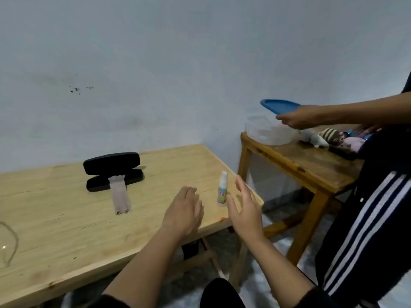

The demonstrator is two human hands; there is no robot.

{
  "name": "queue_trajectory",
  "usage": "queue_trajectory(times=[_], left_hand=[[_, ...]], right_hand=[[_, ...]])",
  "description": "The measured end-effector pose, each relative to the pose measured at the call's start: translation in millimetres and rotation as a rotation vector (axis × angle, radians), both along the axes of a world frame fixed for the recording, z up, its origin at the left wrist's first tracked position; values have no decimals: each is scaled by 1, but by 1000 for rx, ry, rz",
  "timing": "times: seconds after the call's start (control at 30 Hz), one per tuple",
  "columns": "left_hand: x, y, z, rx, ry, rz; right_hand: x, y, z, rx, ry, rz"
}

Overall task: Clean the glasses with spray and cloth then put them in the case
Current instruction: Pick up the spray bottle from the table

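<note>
Hands: left hand (183,211) and right hand (244,207), lower centre, fingers spread, holding nothing.
Spray (222,189): upright between them, near worktop (55,241) edge; a careless reach could topple it.
Glasses (9,243): lower left edge, partly cut off.
Case (113,171): open, centre left, cloth (120,194) draped out.

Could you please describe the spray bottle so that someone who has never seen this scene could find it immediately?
Start at the light wooden table against the wall and go to its right-hand end. There the spray bottle stands upright just past the person's two open hands. It is small and white with a colourful label, unlike the black glasses case and the cloth further left.
</note>
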State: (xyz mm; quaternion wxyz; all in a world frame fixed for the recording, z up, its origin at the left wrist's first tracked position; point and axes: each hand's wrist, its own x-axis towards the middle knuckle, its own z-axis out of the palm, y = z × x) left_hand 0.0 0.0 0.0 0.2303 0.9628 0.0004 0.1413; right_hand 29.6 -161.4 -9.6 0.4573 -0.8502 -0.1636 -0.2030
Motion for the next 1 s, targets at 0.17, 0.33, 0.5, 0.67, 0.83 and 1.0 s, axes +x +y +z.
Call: queue_trajectory(times=[0.17, 0.33, 0.5, 0.67, 0.83, 1.0], left_hand=[[15, 6, -17, -63, 24, 30], [19, 10, -24, -76, 27, 39], [19, 9, -23, -58, 47, 32], [19, 9, -12, -206, -11, 64], [24, -13, 25, -445, -179, -11], [33, -39, 46, -691, -204, -48]], right_hand=[[14, 9, -8, 22, -33, 63], [25, 19, -7, 16, -99, 100], [33, 23, -4, 1, -92, 87], [31, 20, -4, -9, -131, 93], [28, 13, -5, -2, -129, 111], [26, 7, -2, 6, -157, 133]])
